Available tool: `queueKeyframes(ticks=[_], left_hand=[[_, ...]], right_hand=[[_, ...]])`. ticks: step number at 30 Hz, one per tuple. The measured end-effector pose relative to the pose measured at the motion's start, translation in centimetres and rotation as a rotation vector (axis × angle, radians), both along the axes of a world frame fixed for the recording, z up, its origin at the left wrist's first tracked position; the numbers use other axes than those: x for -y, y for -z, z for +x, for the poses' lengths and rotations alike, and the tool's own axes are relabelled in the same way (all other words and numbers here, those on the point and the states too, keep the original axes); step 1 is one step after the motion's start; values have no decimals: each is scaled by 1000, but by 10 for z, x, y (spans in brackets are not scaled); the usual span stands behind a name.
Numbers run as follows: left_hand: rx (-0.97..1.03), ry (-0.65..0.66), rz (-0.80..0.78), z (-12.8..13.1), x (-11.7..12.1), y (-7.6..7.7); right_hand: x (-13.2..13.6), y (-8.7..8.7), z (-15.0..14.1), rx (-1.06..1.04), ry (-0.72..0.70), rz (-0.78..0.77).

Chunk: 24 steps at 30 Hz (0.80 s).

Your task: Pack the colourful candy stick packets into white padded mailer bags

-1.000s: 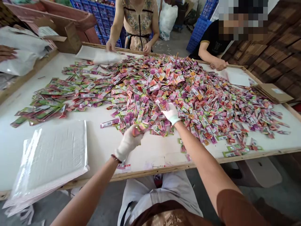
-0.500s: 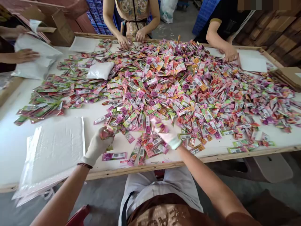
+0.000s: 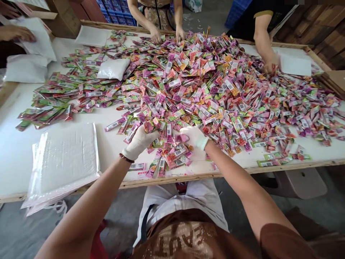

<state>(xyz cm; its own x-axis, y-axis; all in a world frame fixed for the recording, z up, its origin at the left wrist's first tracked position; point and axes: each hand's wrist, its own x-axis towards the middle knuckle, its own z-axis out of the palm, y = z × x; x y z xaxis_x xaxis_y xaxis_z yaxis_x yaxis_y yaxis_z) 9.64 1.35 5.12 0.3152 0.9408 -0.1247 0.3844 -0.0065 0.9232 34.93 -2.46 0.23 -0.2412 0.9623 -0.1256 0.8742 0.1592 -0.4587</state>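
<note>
Small, flat snack packets (image 3: 188, 82) in pink, purple and green wrappers lie in a broad heap across the white table. My left hand (image 3: 140, 143), in a white glove, is closed around several packets at the near edge of the heap. To its right, my gloved right hand (image 3: 194, 137) curls over a purple packet (image 3: 182, 138) at its fingertips. Between and below both hands lies a small loose cluster of packets (image 3: 176, 154), some with barcodes facing up. The heap hides part of my left fingertips.
A stack of white padded mailers (image 3: 64, 158) overhangs the table's near left edge. One filled white pouch (image 3: 113, 69) rests on the packets. Co-workers' hands (image 3: 155, 35) are at the far side, left and right. Wooden strips (image 3: 172, 181) edge the table.
My left hand moved left with its packets, then back right to the heap's edge. My right hand drew packets toward me into a near cluster, then moved slightly back up. A filled pouch landed on the heap.
</note>
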Motion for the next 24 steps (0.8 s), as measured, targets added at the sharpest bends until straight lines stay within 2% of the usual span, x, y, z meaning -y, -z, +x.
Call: queueKeyframes(ticks=[3,4,7,10,13,15,17,20,22,24], left_hand=[[1,-5,14,1,-3,-4],[-11,1,11,-1,-4,-4],[-91,45,84,-5,-5,-2],[-259,198,229,5,-10,2],[-542,315,384,34,-24,6],[-672,306,482,59,-41,9],[-752,272,504,83,-60,14],[-848,247,441,105,-83,27],[-870,238,418,109,-90,33],[-856,204,437,104,-91,33]], right_hand=[[4,1,-11,351,-150,-34],[7,0,-12,407,-170,-40],[25,-8,-7,274,-77,-57],[48,-16,7,111,46,-69],[70,-20,26,12,116,-85],[82,-22,39,-29,145,-76],[89,-26,55,-33,168,-46],[84,-39,87,-51,215,35],[68,-51,112,-46,214,127],[41,-60,134,48,171,179]])
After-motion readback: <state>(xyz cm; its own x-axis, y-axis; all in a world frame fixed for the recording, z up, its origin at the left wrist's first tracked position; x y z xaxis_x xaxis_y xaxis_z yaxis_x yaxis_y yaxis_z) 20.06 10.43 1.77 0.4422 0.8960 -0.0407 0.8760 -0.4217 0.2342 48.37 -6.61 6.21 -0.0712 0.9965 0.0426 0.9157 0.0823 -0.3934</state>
